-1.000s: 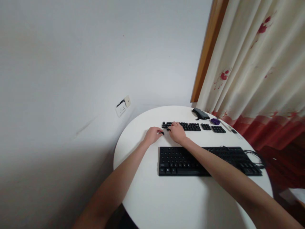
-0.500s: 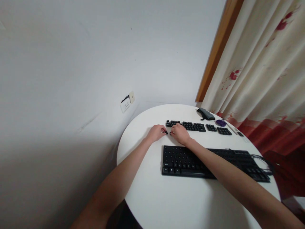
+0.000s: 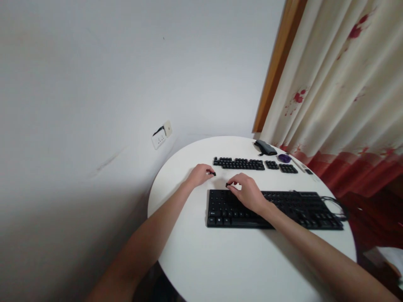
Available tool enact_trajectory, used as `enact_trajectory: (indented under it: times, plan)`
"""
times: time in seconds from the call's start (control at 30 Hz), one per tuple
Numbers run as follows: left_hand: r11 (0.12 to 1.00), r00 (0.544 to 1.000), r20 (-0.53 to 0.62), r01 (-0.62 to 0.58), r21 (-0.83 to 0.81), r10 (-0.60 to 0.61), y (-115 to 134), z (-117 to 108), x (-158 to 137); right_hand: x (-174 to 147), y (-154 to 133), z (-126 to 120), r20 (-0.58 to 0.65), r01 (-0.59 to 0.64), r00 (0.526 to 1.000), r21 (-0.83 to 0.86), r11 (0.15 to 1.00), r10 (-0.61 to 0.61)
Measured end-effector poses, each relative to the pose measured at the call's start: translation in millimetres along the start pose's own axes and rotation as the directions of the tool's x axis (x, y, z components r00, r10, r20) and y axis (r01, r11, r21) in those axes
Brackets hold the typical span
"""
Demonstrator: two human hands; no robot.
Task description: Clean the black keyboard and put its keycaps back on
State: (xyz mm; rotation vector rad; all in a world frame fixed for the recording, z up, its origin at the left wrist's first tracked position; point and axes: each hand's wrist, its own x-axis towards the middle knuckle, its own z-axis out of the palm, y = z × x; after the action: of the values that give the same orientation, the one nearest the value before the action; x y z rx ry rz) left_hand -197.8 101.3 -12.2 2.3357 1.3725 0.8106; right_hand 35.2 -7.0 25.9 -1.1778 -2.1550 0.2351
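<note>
Between its thumb and fingers my left hand point(image 3: 200, 174) pinches a small black keycap point(image 3: 214, 174), low over the white table near the left end of the loose key rows. My right hand point(image 3: 247, 191) is closed on another black keycap point(image 3: 227, 185), held just above the back edge of a black keyboard point(image 3: 248, 222). Many sockets on the keyboard's left part are bare, while keys sit along its front rows. Behind the hands, loose black keycaps point(image 3: 242, 164) stand in rows. My right hand and forearm hide part of the keyboard.
Two smaller blocks of keycaps point(image 3: 271, 165) lie to the right of the rows. Behind them are a grey and black object point(image 3: 265, 147) and a purple lump point(image 3: 284, 158). The keyboard's cable point(image 3: 335, 205) coils at the right. A wall with a socket point(image 3: 159, 138) borders the table's left.
My right hand has drawn back from the keycap rows towards the keyboard, with a keycap in its fingertips. My left hand stays nearly in place, and the view has shifted slightly.
</note>
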Motion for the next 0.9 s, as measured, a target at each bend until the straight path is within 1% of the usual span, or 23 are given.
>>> enact_trajectory:
  times: [0.1, 0.17, 0.33, 0.5, 0.63, 0.73, 0.83, 0.9]
  plan:
    - [1.0, 1.0, -0.005, 0.015, -0.004, -0.015, -3, 1, 0, -22, -5, -5, -0.052, 0.006, 0.999, 0.102, 0.995, -0.001]
    - [0.999, 1.0, -0.001, 0.03, -0.013, -0.03, -5, 2, 0, -29, -7, -4, -0.059, 0.016, 0.998, 0.145, 0.989, -0.008]
    - [0.997, 0.998, 0.018, 0.061, -0.043, -0.061, -5, 2, -2, -32, -5, 0, -0.043, 0.062, 0.998, 0.189, 0.98, -0.055]
    - [0.99, 0.994, 0.019, 0.11, -0.082, -0.109, 1, 1, -5, -33, 0, 1, -0.051, 0.051, 0.998, 0.21, 0.976, -0.041]
    - [0.977, 0.988, 0.014, 0.154, -0.146, -0.153, 11, -5, -8, -33, 1, 0, -0.053, 0.042, 0.998, 0.203, 0.978, -0.031]
    - [0.961, 0.984, -0.018, 0.168, -0.22, -0.176, 23, -17, -12, -33, 0, -1, -0.058, 0.039, 0.998, 0.201, 0.979, -0.028]
    - [0.943, 0.977, -0.083, 0.167, -0.288, -0.198, 39, -28, -26, -32, -1, -3, -0.069, 0.043, 0.997, 0.203, 0.978, -0.029]
    - [0.934, 0.973, -0.104, 0.163, -0.318, -0.206, 47, -31, -42, -32, -2, -4, -0.076, 0.049, 0.997, 0.205, 0.978, -0.034]
